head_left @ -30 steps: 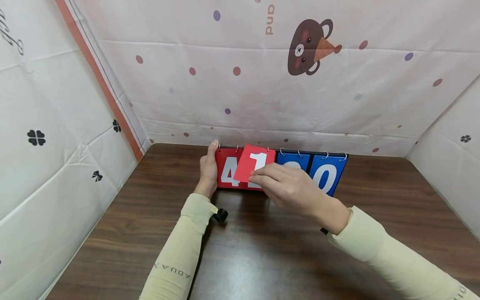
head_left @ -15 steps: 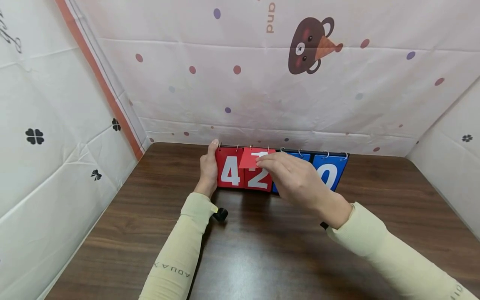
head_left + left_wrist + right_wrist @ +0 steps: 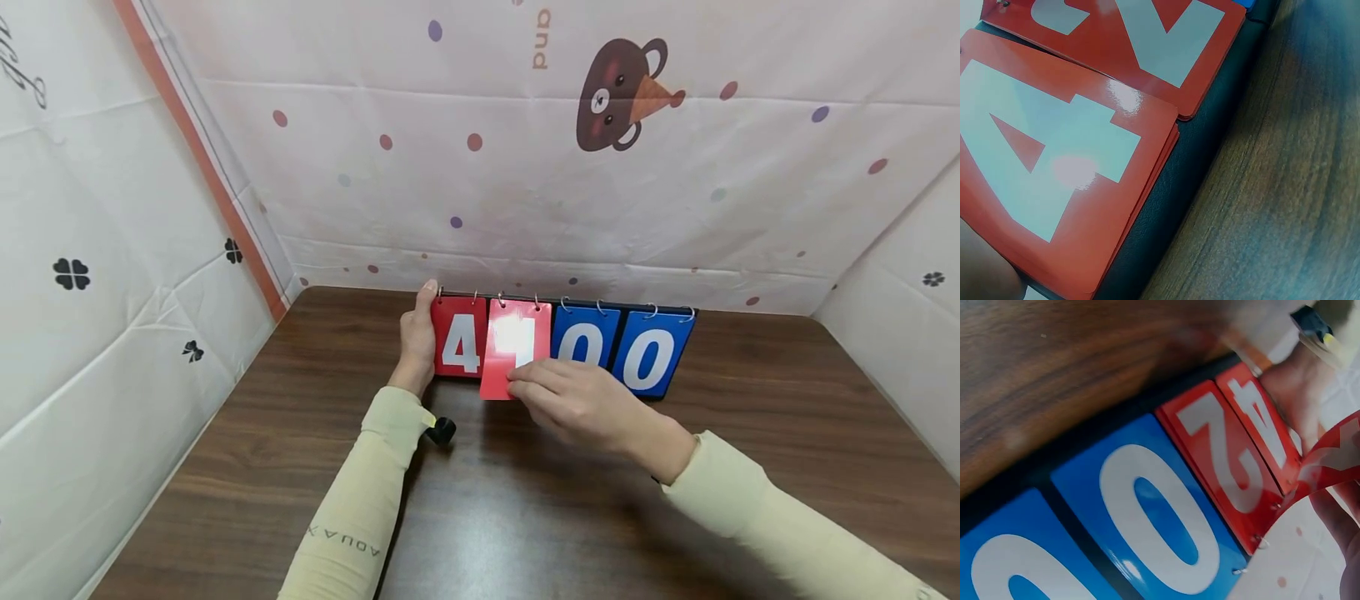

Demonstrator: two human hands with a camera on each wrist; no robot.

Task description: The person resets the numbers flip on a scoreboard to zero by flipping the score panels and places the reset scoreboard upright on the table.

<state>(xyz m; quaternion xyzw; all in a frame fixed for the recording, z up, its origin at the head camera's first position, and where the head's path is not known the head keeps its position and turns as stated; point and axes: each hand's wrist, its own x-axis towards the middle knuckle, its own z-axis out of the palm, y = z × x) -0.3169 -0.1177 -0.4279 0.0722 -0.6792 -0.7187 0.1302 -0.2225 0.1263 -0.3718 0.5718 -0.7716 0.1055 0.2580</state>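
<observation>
A flip scoreboard (image 3: 619, 337) stands near the table's far edge, with red number cards on its left and blue ones on its right, hung from metal rings. My left hand (image 3: 417, 342) grips its left end, beside the red 4 card (image 3: 450, 321). With fingertips at the lower part of the red 1 card (image 3: 493, 379), my right hand (image 3: 581, 404) pinches it and holds it out from the stack. In the right wrist view this card (image 3: 1329, 456) bends upward, leaving the red 2 card (image 3: 1210, 437) uncovered. Both blue cards (image 3: 1154, 519) show 0.
The scoreboard stands on a dark wooden table (image 3: 300, 483). A white printed cloth (image 3: 337, 183) with dots and a bear rises close behind the board, and more cloth (image 3: 97, 333) hangs at the sides. A small black device (image 3: 441, 431) sits at the left wrist.
The red 1 card was raised half a second ago, baring the 2; in the head view it now hangs lower over it. My right hand moved down with it; the left hand stayed.
</observation>
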